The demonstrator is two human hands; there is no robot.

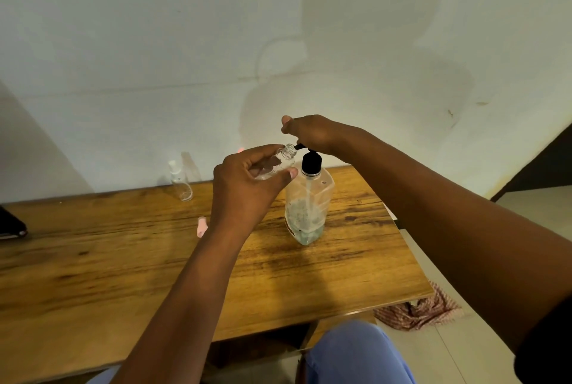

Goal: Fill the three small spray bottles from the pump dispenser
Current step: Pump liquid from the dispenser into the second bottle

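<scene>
Though nearly drained, pump dispenser [308, 204] upright.

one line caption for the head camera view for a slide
Left hand holds an open small bottle at the pump dispenser spout while the right hand presses.

The pump head is being hidden by the right hand [312, 133], only its spout tip [299, 146] showing. Much of the held bottle [280, 162] is being covered by the left hand [244, 185]. A dark object [10, 225] is being cut off by the left edge, unidentifiable.
</scene>
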